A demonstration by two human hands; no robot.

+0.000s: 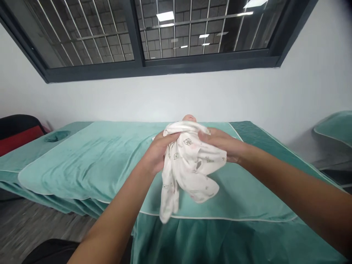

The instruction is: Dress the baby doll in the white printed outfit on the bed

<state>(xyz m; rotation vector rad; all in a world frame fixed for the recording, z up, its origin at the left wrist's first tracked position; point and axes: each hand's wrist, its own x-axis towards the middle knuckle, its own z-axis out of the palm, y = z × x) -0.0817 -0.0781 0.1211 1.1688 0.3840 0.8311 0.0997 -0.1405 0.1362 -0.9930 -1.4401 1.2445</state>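
Between my two hands hangs a white baby garment [192,161] with small printed animal figures, its limbs drooping over the bed's near edge. My left hand [159,152] grips its left side near the top, thumb across the cloth. On the other side my right hand [220,143] pinches the fabric with the thumb on top; some of its fingers are hidden behind the cloth. Just beyond the garment's upper edge shows the pinkish head of a baby doll [189,118]. The rest of the doll is hidden by the cloth.
A massage bed with a teal cover [82,157] stretches under my hands, with a face hole [57,136] at its left end. A red and black item [20,135] stands at far left. Behind is a white wall with a barred window [165,68].
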